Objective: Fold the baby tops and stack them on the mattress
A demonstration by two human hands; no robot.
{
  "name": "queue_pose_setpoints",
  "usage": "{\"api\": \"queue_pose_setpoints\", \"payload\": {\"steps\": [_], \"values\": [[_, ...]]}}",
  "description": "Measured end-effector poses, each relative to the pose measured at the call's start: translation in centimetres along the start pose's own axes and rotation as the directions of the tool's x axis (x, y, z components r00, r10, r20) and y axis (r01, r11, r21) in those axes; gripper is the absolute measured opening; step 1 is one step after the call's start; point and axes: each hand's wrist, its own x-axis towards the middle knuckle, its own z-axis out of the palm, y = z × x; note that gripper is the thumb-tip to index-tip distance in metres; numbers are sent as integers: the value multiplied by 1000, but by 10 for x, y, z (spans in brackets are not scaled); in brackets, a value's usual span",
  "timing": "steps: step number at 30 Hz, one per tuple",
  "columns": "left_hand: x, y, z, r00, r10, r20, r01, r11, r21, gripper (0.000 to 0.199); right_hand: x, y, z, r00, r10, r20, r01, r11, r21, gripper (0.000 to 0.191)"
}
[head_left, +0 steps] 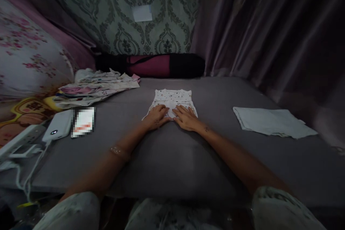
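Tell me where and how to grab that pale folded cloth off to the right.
I'd pinch the pale cloth by its left end, coming from the left with the right hand. It lies flat, and that end looks neater than the tapering, uneven right one.

From here, bare gray cover (215, 100) lies open between the small garment and the folded cloth (272, 121); leftward, the clothes pile (97, 85) and (seemingly) a white power bank (58, 125) obstruct.
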Motion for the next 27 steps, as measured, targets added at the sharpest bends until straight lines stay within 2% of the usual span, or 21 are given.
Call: {"api": "queue_pose_setpoints", "payload": {"steps": [2,5,12,14,17,22,27], "values": [[-3,5,-4,990,139,12,-138,989,-57,47,-6,-5,1,994,-73,-83,75,997,10,46],[-5,9,-7,975,214,52,-210,975,-75,37,-10,-8,1,984,-109,-138,113,993,24,38],[-1,23,-11,969,197,148,-223,956,189,32,-6,-10,-3,986,-119,-113,115,993,-38,33],[1,26,-11,968,193,163,-226,949,222,28,-6,-12,-3,987,-112,-118,106,993,-54,33],[7,23,-10,976,175,128,-195,966,171,26,-7,-13,-3,987,-104,-122,95,993,-75,34],[14,12,-8,995,81,59,-79,996,-38,30,-7,-6,-9,990,-71,-123,53,988,-146,32],[-2,11,-15,990,126,56,-132,985,114,33,-18,12,-16,995,-75,-69,57,969,-242,38]]}}
